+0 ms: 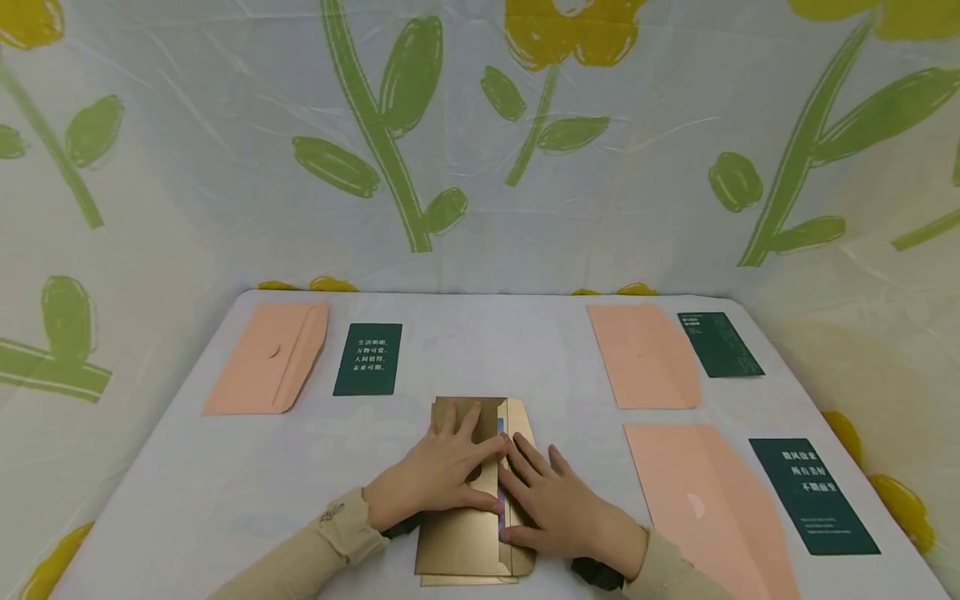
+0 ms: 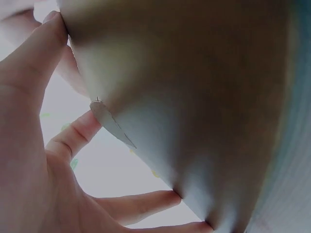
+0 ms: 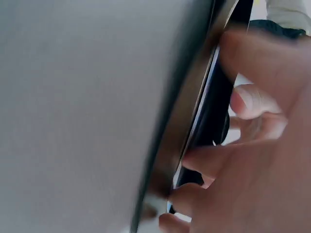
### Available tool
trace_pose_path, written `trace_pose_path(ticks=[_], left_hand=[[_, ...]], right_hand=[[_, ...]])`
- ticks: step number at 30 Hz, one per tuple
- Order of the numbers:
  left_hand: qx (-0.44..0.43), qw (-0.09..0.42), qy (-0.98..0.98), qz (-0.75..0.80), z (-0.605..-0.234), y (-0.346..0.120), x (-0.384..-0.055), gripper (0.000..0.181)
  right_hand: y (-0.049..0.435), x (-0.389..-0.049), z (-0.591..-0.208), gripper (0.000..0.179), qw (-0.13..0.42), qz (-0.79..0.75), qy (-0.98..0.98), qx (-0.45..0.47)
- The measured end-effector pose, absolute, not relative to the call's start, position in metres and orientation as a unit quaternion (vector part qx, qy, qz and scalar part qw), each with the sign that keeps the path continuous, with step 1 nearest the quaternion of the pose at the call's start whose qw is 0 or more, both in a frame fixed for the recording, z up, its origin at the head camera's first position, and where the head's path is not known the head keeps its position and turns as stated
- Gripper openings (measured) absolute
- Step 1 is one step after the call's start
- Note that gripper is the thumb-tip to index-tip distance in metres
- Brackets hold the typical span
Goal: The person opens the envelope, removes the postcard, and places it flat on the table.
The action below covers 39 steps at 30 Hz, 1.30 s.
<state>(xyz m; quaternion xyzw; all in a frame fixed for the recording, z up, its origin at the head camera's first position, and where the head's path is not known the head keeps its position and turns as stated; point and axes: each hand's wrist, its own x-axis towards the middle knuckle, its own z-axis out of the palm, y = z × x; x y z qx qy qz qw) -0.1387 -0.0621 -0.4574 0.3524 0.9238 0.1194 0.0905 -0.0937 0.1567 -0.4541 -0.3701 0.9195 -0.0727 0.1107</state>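
Observation:
A gold envelope lies at the near middle of the table, its pale flap folded out to the right. Another gold edge shows just beneath it. Along the opening runs a strip of a blue-printed insert, mostly hidden inside. My left hand spreads its fingers over the envelope and presses on it, thumb by the opening. From the right, my right hand lays extended fingers along the opening and flap. The left wrist view shows the fingertips against the gold paper; the right wrist view shows fingers along the edge.
A pink envelope and a dark green card lie at the back left. At the back right are another pink envelope and green card. A larger-looking pink envelope and green card lie near right.

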Motion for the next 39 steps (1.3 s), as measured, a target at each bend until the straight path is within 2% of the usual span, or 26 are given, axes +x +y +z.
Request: trace_pose_path(ticks=[2, 4, 12, 21, 28, 31, 36, 39], left_hand=[[0.355, 0.092, 0.922, 0.121, -0.457, -0.062, -0.139, 0.082], [0.358, 0.093, 0.921, 0.122, -0.456, -0.061, -0.139, 0.08], [0.364, 0.089, 0.921, 0.108, -0.455, -0.061, -0.138, 0.08], [0.362, 0.088, 0.922, 0.107, -0.456, -0.06, -0.138, 0.076], [0.362, 0.097, 0.919, 0.12, -0.456, -0.061, -0.137, 0.062], [0.362, 0.095, 0.919, 0.122, -0.456, -0.062, -0.137, 0.06], [0.361, 0.082, 0.922, 0.114, -0.457, -0.062, -0.137, 0.059], [0.361, 0.076, 0.923, 0.111, -0.458, -0.061, -0.136, 0.059]], right_hand=[[0.154, -0.092, -0.453, 0.094, 0.143, -0.076, 0.915, -0.368], [0.151, -0.091, -0.454, 0.099, 0.153, -0.072, 0.916, -0.363], [0.153, -0.095, -0.452, 0.09, 0.121, -0.093, 0.925, -0.347], [0.17, -0.104, -0.447, 0.085, 0.159, -0.147, 0.913, -0.345], [0.175, -0.113, -0.44, 0.082, 0.176, -0.164, 0.911, -0.335], [0.174, -0.118, -0.438, 0.073, 0.143, -0.181, 0.911, -0.341], [0.17, -0.13, -0.437, 0.037, 0.064, -0.241, 0.908, -0.335], [0.168, -0.139, -0.44, 0.023, 0.076, -0.305, 0.902, -0.297]])
